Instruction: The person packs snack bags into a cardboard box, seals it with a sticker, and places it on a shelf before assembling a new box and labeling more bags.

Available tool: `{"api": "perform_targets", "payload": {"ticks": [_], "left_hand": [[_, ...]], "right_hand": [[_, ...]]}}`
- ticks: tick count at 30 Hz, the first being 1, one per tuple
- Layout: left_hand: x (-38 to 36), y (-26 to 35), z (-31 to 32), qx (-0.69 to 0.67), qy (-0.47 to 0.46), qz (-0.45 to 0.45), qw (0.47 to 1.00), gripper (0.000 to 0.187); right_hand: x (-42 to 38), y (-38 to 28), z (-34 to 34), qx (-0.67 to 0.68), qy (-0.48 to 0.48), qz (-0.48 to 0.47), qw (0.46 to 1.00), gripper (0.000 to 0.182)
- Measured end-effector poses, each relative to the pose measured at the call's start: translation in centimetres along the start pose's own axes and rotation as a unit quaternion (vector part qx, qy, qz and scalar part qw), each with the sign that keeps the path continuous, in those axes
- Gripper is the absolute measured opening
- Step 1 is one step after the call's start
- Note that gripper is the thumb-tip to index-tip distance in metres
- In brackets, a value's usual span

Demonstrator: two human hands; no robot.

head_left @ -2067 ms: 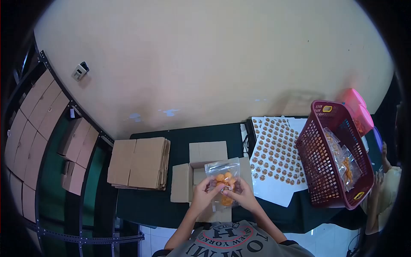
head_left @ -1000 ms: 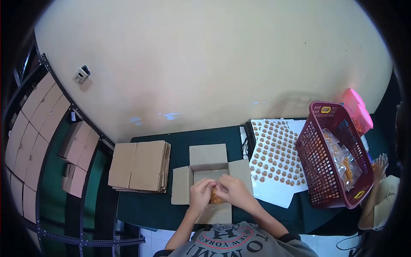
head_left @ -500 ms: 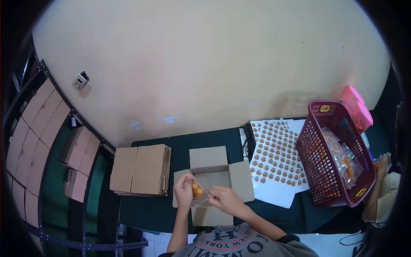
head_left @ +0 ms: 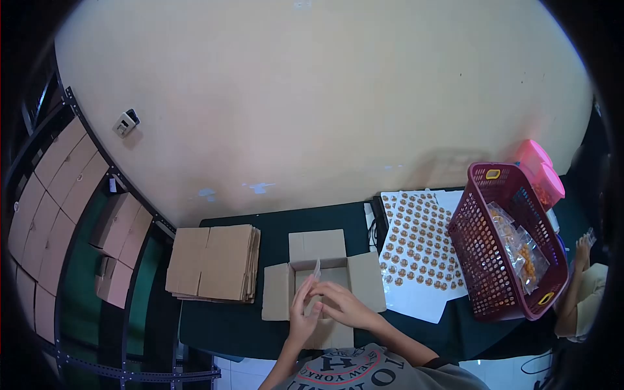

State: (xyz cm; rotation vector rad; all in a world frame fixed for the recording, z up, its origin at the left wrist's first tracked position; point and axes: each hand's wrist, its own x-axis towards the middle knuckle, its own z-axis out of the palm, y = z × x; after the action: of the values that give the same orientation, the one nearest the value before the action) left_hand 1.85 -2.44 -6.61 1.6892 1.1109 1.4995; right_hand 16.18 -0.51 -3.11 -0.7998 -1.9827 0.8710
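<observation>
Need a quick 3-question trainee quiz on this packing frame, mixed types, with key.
1. True or false: both hands are at the open cardboard box.
2. What stands right of the sticker sheets? A) maroon basket B) flat cardboard stack C) wall socket
3. Fill in: the bag edge sticks up between the left hand and the ____ hand.

Key
1. True.
2. A: the maroon basket, with snack bags inside; the flat cardboard stack lies left of the box.
3. Right: the right hand.
</observation>
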Motion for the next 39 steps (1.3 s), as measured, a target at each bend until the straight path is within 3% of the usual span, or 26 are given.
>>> {"api": "perform_targets", "payload": {"ticks": [2,3,4,5,7,8,9,10,11,12,13,15,17,19,20,24,31,35,37,38,39], "left_hand": [[-0.3,-0.1,-0.1,-0.118,0.031,-0.109,0.987,0.038],[-0.1,-0.2,-0.3,-0.12,0.03,-0.11,0.986,0.038],[0.3,-0.1,-0.6,-0.144,0.036,-0.152,0.977,0.035],[0.6,0.0,-0.9,-0.167,0.041,-0.193,0.966,0.031],[0.1,-1.9,-1.1,-0.123,0.058,-0.177,0.975,0.026],[0.4,-1.5,-1.4,-0.057,0.024,-0.141,0.988,0.025],[0.7,-1.1,-1.5,0.009,-0.011,-0.102,0.995,0.025],[1.1,-0.5,-1.7,0.007,-0.018,-0.095,0.995,0.025],[1.4,0.1,-1.8,0.023,-0.044,-0.083,0.995,0.019],[1.7,0.4,-1.8,0.039,-0.07,-0.069,0.994,0.014],[1.8,0.3,-1.8,0.035,-0.078,-0.061,0.994,0.014],[1.2,-0.4,-2.3,-0.057,-0.051,-0.164,0.983,0.008],[1.0,-1.4,-2.8,-0.078,-0.061,-0.165,0.981,0.007],[1.3,-1.3,-3.4,-0.122,-0.06,-0.14,0.981,0.005],[1.8,-1.1,-3.9,-0.093,-0.052,-0.154,0.982,0.005],[4.8,0.5,-5.3,-0.085,-0.014,-0.104,0.991,0.011],[5.5,-1.7,-8.0,-0.104,0.042,-0.089,0.99,0.011],[4.6,-1.3,-8.9,-0.137,-0.006,-0.134,0.981,0.012],[4.3,-1.6,-9.0,-0.128,-0.037,-0.116,0.984,0.02],[4.5,0.9,-8.6,0.039,-0.002,0.026,0.999,0.03],[4.1,1.2,-8.5,0.123,0.012,0.096,0.988,0.035]], "right_hand": [[-0.1,0.2,-0.4,0.045,-0.018,-0.019,0.999,0.034],[-0.3,0.3,-0.7,0.233,-0.041,0.091,0.967,0.035],[-0.4,0.3,-0.8,0.409,-0.06,0.197,0.889,0.037],[-0.7,0.9,-0.4,0.408,-0.056,0.197,0.89,0.037],[-0.9,1.6,0.3,0.269,0.127,0.156,0.942,0.04],[-0.9,1.2,-0.1,0.136,0.178,0.138,0.965,0.043],[-0.7,0.5,-0.5,0.133,0.185,0.136,0.964,0.043],[-0.6,-0.2,-1.0,-0.07,0.182,0.088,0.977,0.041],[-0.4,-0.6,-1.4,-0.273,0.174,0.039,0.946,0.038],[-0.4,-0.5,-1.3,-0.268,0.142,0.016,0.953,0.025],[-0.5,-0.4,-1.2,-0.275,0.152,0.018,0.949,0.025],[-0.5,-0.5,-0.7,-0.203,0.012,0.082,0.976,0.019],[0.1,-1.1,-0.5,-0.197,0.013,0.06,0.978,0.019],[0.9,-1.8,0.0,-0.059,-0.044,0.097,0.993,0.018],[1.6,-2.2,0.4,-0.097,-0.005,0.055,0.994,0.018],[3.9,-4.0,2.4,-0.146,0.089,0.06,0.983,0.022],[3.9,-3.4,4.9,-0.135,0.07,0.079,0.985,0.024],[3.0,-2.4,4.2,0.007,0.002,0.122,0.992,0.023],[2.8,-2.3,4.0,0.041,-0.023,0.143,0.989,0.022],[2.8,-2.3,4.2,0.064,0.034,0.15,0.986,0.023],[2.9,-2.3,4.3,0.088,0.089,0.157,0.98,0.024]]}}
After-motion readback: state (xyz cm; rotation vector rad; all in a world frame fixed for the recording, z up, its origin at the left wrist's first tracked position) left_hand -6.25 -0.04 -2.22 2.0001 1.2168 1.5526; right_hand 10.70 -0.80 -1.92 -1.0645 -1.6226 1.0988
